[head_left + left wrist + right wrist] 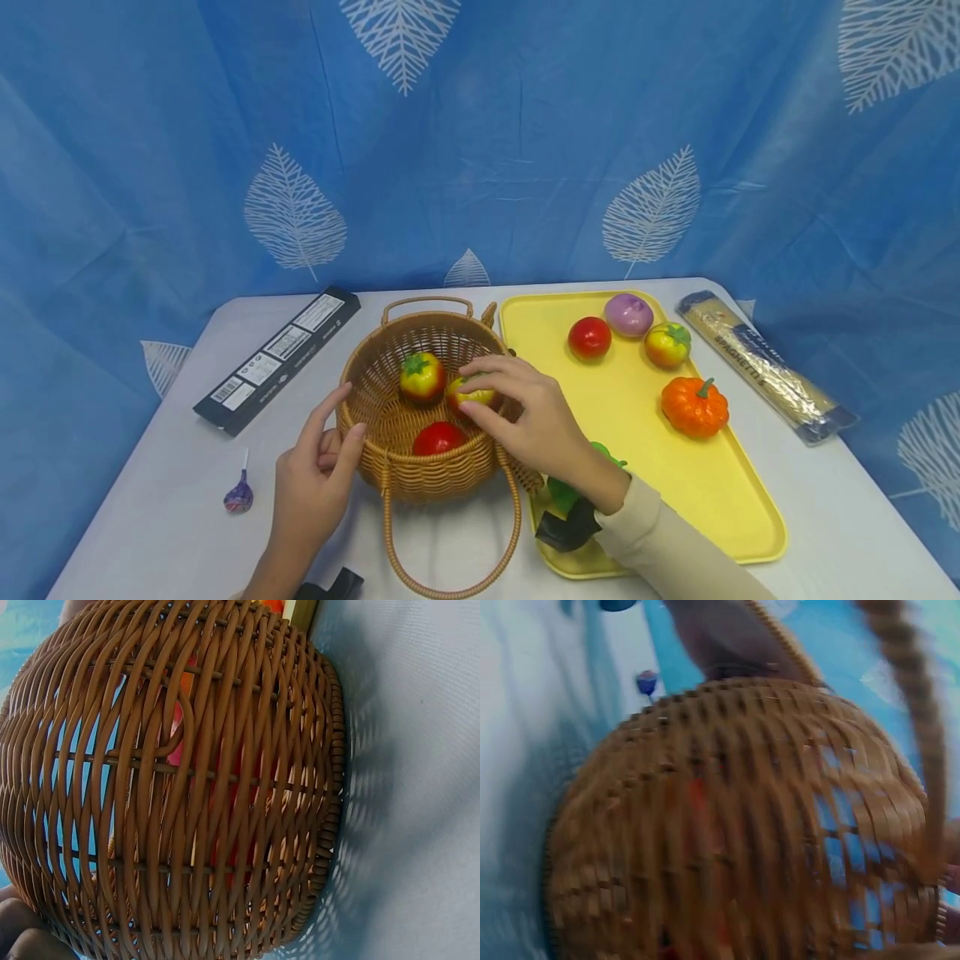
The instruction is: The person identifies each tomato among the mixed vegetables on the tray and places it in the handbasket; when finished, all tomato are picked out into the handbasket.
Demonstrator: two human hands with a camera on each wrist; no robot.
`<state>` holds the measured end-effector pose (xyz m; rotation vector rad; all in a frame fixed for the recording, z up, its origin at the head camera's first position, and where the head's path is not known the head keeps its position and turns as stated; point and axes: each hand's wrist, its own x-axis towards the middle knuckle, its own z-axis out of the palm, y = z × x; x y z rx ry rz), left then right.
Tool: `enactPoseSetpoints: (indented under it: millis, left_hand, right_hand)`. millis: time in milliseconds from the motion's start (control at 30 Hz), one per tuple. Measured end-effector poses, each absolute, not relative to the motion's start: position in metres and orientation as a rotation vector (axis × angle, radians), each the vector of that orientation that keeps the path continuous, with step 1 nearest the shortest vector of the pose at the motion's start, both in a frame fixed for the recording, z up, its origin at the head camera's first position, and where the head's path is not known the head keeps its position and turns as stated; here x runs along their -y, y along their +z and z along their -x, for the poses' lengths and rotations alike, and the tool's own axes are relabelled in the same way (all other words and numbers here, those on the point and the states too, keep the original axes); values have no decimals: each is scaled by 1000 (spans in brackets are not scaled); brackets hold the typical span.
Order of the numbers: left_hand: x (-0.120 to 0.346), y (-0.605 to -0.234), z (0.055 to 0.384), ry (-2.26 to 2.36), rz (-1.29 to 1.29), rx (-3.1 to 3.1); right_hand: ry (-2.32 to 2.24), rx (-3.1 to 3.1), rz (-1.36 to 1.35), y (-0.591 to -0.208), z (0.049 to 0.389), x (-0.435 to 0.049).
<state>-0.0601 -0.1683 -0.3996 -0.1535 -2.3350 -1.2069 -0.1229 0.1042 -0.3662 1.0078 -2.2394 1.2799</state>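
Observation:
A brown wicker basket [390,462] stands mid-table; its woven wall fills the left wrist view [187,787] and the blurred right wrist view [742,825]. Inside lie a yellow-red tomato-like fruit [422,376], a red fruit [438,437] and a yellow fruit [471,393]. My right hand [487,396] reaches over the rim and its fingertips pinch the yellow fruit. My left hand [330,442] rests against the basket's left outer wall, thumb on the rim, fingers fairly straight.
A yellow tray [637,467] to the right holds a red fruit [589,337], a purple onion [628,313], a yellow-red fruit [667,344], an orange pumpkin [694,406] and a green item [564,492]. A spaghetti packet [765,367], black box [279,357] and lollipop [238,497] lie around.

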Motion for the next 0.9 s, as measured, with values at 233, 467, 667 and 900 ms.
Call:
enactPoseSetpoints:
  millis: [233,467,667,900]
  left_hand:
    - [168,-400,60,-1211,158,2330]
    - [168,-400,60,-1216,131,2349]
    - [169,-404,62,-1190,183,2308]
    - [170,-407,63,-1171,222,2278]
  right_hand:
    - [1456,2210,-903,-350,131,-128]
    - [1566,2174,-710,-334,143,-166]
    - [1613,2198,-441,-318,150,-209]
    - [1460,2331,-46,-314,163,-262]
